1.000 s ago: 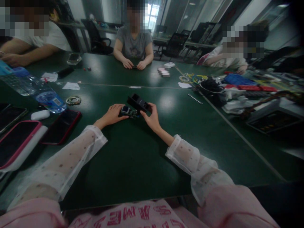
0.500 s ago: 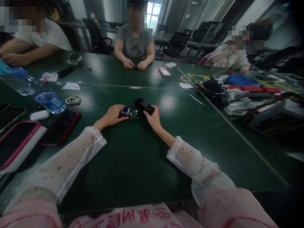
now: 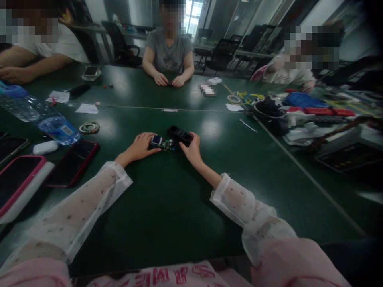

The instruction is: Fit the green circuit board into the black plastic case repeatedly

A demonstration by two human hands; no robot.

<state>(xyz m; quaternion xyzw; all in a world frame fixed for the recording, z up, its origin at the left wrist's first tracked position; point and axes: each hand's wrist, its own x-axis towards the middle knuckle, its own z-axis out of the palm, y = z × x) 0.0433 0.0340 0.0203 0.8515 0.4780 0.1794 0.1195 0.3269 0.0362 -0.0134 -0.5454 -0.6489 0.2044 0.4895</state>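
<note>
My left hand (image 3: 140,146) is closed on the left end of a small green circuit board (image 3: 166,145) that carries a little square screen (image 3: 156,140). My right hand (image 3: 193,148) grips the right end of a black plastic case (image 3: 178,134) with rectangular cut-outs in its face. The case lies slantwise just behind and to the right of the board. Their near edges almost meet, and whether they touch I cannot tell. Both are low over the dark green table (image 3: 167,207).
On the left are a water bottle (image 3: 56,123), a red-edged phone (image 3: 74,163), a pink-cased phone (image 3: 19,179) and a bracelet (image 3: 89,127). A wrench (image 3: 248,125) and a heap of cables and tools (image 3: 311,107) lie right. Several people sit around the table.
The black case has turned slightly flatter and shifted a little left with my right hand. The board in my left hand is nearly unmoved. The whole view has shifted slightly.
</note>
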